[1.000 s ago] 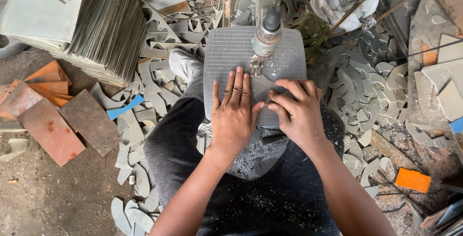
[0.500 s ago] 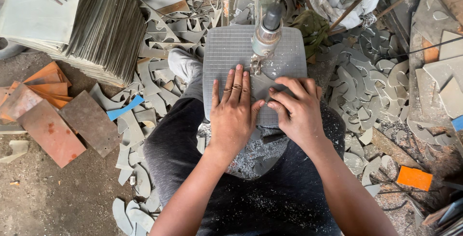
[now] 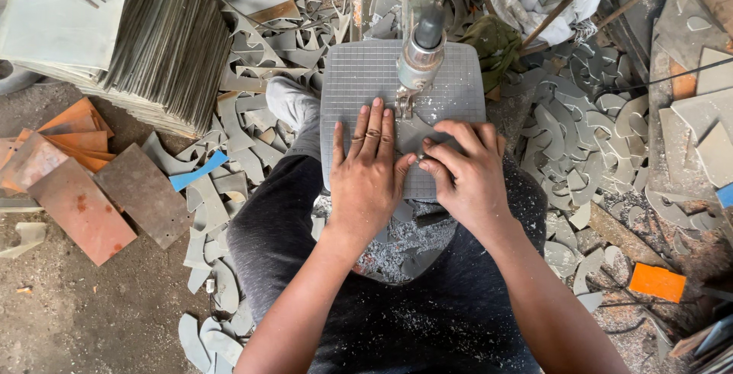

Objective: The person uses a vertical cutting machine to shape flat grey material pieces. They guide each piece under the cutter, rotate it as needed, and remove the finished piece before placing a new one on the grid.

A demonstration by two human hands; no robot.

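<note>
**2 hands flat on a grey piece at the saw**

Pressed down on the gridded saw table [image 3: 359, 84]: a thin grey sheet piece [image 3: 412, 136], lying just below the blade holder [image 3: 418, 57] of the upright cutting machine. Left hand [image 3: 366, 183] laid flat, fingers straight and together, palm bearing on the piece's near-left part; no closed grip, only downward pressure. Right hand [image 3: 466, 175] curled, fingertips pinching the piece's near-right edge, thumb tucked toward the left hand. Piece between both hands and the blade, its far edge touching or almost touching the blade; long axis hard to judge under the hands, seemingly running left to right. Both hands about equally near; left fingertips closest to the blade.

No true containers in view. Around the table: a litter of curved grey offcuts [image 3: 580, 152] on the floor, a stack of grey sheets on edge [image 3: 168, 38] to the left, rusty orange plates [image 3: 76, 206] beside it, 1 orange block [image 3: 657, 281] at right. Grey dust and chips over the dark trousers [image 3: 427, 320].
</note>
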